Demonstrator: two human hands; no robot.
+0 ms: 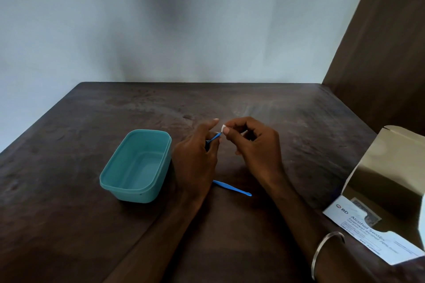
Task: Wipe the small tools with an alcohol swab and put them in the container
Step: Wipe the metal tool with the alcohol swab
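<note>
We held 1 small blue tool (213, 138) in our left hand (195, 158), fingers curled closed around its handle, the forefinger sticking out straight. Our right hand (255, 145) pinched the white alcohol swab (222, 128) shut between thumb and forefinger, right at the tool's tip. A 2nd blue tool (232, 188) lay flat on the dark table (69, 167), between our wrists and unwiped by the look of it. The teal container (135, 165) stood just left of our left hand, open, and nothing showed inside it. The swab box (377, 211) sat open, well off to the right. To wipe well, we judged it best to keep the handle steady, fold the swab around the tip and draw it along the full length, turning the tool so every side was covered.
</note>
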